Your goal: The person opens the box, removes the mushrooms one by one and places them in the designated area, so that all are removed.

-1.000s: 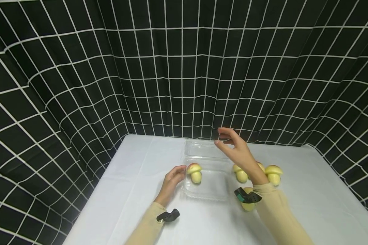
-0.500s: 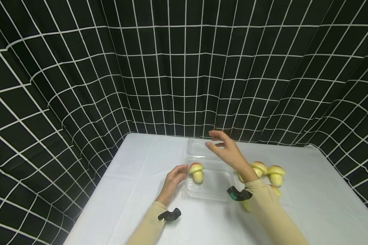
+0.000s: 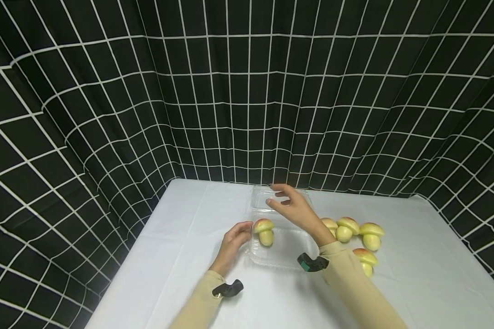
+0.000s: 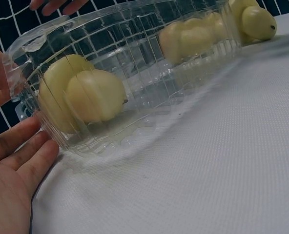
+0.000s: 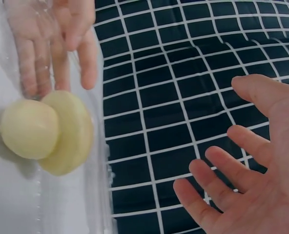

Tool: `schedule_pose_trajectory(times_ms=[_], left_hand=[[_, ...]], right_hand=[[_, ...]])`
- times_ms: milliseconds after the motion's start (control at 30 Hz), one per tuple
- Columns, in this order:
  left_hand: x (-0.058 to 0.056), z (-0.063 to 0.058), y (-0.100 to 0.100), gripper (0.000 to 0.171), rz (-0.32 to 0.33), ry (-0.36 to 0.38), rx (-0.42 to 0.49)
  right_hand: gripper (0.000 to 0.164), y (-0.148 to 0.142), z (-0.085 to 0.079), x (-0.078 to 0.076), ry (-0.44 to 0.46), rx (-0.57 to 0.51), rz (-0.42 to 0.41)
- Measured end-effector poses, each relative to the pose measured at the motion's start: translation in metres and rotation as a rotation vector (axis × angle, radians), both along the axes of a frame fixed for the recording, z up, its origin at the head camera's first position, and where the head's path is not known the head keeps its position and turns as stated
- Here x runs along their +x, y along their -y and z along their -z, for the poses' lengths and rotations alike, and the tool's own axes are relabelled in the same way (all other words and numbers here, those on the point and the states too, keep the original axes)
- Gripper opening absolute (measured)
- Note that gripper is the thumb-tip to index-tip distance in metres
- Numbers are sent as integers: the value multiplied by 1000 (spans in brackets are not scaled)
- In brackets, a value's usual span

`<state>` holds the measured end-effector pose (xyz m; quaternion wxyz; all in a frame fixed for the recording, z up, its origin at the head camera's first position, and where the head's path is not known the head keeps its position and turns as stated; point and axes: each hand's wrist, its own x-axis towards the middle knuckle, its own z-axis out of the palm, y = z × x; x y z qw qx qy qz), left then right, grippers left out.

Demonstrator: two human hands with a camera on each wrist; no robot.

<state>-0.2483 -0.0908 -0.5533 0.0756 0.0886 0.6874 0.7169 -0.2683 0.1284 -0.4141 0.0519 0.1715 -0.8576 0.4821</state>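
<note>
A clear plastic clamshell box lies opened out, its lid on the far side. Inside, at its left end, sits one yellow mushroom-shaped piece with a reddish cap. My left hand rests at the box's left side; in the left wrist view its fingertips lie along the lower wall. Above the lid hovers my right hand, holding nothing. In the right wrist view its fingers are spread and gently bent, apart from the box wall.
Several more mushroom-shaped pieces stand right of the box, among them a front one and a rightmost one. The white-covered table ends at a dark grid-patterned curtain behind and on both sides.
My right hand has moved left and a little lower, over the lid. My left hand stays beside the box. More of the mushroom-shaped pieces on the right now show past my right arm.
</note>
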Motion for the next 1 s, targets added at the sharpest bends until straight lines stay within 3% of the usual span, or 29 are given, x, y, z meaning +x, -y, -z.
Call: schedule_pose_trajectory(times_ms=[433, 1000], left_hand=[[-2, 1, 1, 46, 8, 11, 2], [0, -3, 2, 45, 14, 19, -2]], right_hand=[[57, 7, 22, -5, 70, 77, -23], [55, 10, 45, -4, 158, 126, -124]])
